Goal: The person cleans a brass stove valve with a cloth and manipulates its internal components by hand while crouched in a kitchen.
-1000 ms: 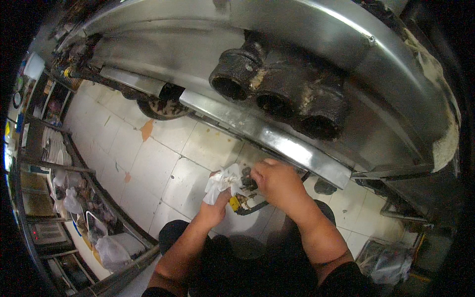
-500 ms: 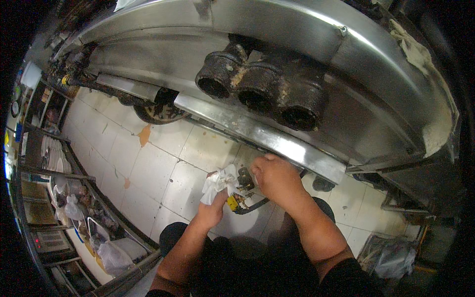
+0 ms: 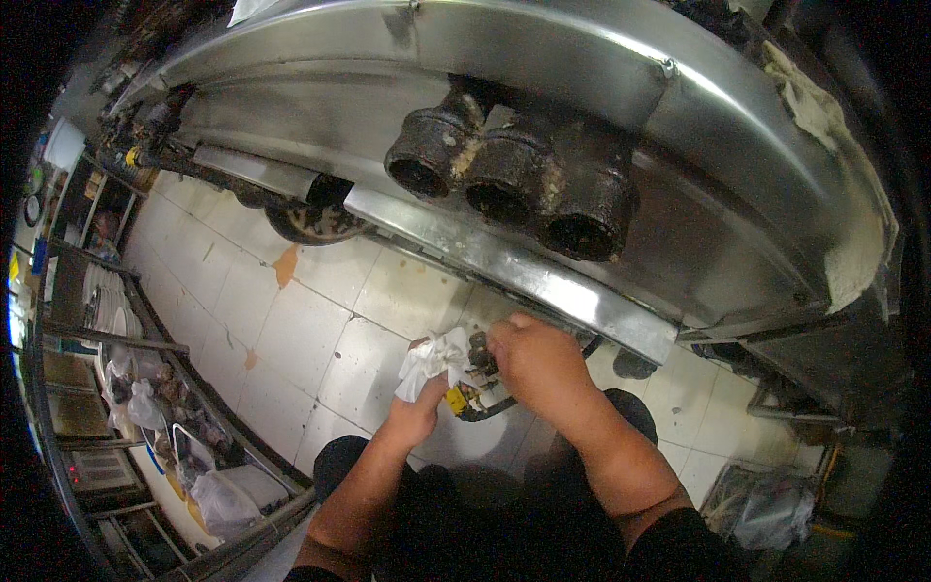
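My left hand (image 3: 419, 403) is closed on a crumpled white tissue or cloth (image 3: 432, 364), held against a dirty metal fitting (image 3: 480, 351). Below the fitting are a yellow valve part (image 3: 456, 400) and a dark hose (image 3: 493, 409) curving to the right. My right hand (image 3: 524, 359) has its fingers bent together at the fitting, and what they hold is hidden. Above both hands are a long steel bar (image 3: 504, 262) and three blackened round burner openings (image 3: 499, 194) on the underside of a curved steel body (image 3: 301, 107).
White tiled floor (image 3: 291, 339) with orange patches lies beneath. A metal shelving rack (image 3: 116, 330) with stacked plates, bags and containers runs along the left. At lower right lies a plastic-wrapped bundle (image 3: 766, 504). Dark pipework (image 3: 145, 145) is at upper left.
My right hand has shifted slightly downward and inward toward the fitting since half a second ago. Compared with a second ago, the stove appears shifted leftward in view. The tissue stays in my left hand.
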Demonstrator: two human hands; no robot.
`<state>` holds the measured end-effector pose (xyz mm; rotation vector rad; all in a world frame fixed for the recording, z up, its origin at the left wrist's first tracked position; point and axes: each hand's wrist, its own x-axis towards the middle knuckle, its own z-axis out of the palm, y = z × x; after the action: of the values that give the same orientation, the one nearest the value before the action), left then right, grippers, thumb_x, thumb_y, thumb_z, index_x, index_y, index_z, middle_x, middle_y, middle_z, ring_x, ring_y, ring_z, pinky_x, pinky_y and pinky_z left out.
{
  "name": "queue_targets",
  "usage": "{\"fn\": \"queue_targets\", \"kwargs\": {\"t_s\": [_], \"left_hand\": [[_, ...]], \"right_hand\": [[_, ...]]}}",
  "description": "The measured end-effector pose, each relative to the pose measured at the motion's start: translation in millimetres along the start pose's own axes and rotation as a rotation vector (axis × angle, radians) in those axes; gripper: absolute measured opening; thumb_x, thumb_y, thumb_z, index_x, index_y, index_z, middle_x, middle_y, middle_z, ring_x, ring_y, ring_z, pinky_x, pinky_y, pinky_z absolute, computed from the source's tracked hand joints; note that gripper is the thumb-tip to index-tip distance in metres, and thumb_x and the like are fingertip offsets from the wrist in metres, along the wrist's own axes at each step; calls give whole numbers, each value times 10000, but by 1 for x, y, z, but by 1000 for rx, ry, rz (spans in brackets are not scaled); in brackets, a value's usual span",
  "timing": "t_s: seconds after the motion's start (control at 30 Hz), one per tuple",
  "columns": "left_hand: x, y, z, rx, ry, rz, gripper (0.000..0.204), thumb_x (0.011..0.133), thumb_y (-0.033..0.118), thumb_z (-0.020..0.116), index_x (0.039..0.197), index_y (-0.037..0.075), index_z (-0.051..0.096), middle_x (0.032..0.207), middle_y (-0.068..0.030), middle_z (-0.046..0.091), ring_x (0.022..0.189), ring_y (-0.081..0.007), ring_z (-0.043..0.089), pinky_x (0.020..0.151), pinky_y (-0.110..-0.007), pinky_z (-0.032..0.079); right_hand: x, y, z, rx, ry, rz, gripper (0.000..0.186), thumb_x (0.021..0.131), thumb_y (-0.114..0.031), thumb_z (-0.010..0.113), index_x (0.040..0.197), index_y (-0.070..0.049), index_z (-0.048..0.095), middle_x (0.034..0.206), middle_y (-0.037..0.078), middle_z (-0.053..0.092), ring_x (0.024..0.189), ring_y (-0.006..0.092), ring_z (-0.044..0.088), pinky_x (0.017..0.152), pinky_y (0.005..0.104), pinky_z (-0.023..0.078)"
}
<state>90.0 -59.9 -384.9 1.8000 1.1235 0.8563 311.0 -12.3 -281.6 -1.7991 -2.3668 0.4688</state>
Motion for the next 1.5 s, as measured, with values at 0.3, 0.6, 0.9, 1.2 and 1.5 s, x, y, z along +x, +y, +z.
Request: {"fn": "queue_targets", "kwargs": {"t_s": [0.3, 0.6, 0.9, 1.2, 1.5], "left_hand": [[-1, -5, -4, 143, -22, 107, 363, 877, -46, 528, 1232, 9, 584, 1303, -248, 532, 1228, -444, 495, 1066, -436, 382], [1, 5, -2, -209, 1, -178, 267, 944, 27, 515, 1200, 9, 589, 1236, -202, 556, 1185, -407, 521, 1054, -403, 387], [-4, -20, -8, 282, 12, 296, 301, 918, 75, 569, 1213, 14, 567, 1246, -178, 566, 1184, -319, 537, 1023, -382, 412], [-17, -37, -1, 266, 111, 20, 313, 840, 143, 752, 1137, 153, 654, 1095, -139, 680, 1029, -351, 667, 816, -464, 529], [-2, -10, -3, 178, 62, -37, 312, 821, 29, 713, 1126, 28, 649, 1184, -245, 646, 1156, -455, 594, 973, -482, 474]], "right_hand": [[-2, -1, -2, -3, 22, -46, 105, 887, -146, 581, 919, -56, 624, 899, 184, 638, 793, 410, 664, 690, 520, 539], [-2, -2, -6, 56, -7, -41, 105, 891, -154, 596, 932, -61, 624, 886, 191, 633, 807, 411, 657, 704, 523, 533], [0, -2, -11, 25, 14, -42, 89, 890, -146, 596, 924, -75, 636, 862, 164, 623, 788, 407, 654, 686, 526, 524], [-8, 5, -15, 161, 20, 0, 110, 903, -173, 608, 982, -120, 663, 908, 151, 599, 881, 380, 643, 746, 504, 518], [-8, 5, 4, 203, 40, -79, 108, 911, -162, 606, 985, -120, 673, 909, 151, 598, 860, 381, 641, 748, 500, 516]]}}
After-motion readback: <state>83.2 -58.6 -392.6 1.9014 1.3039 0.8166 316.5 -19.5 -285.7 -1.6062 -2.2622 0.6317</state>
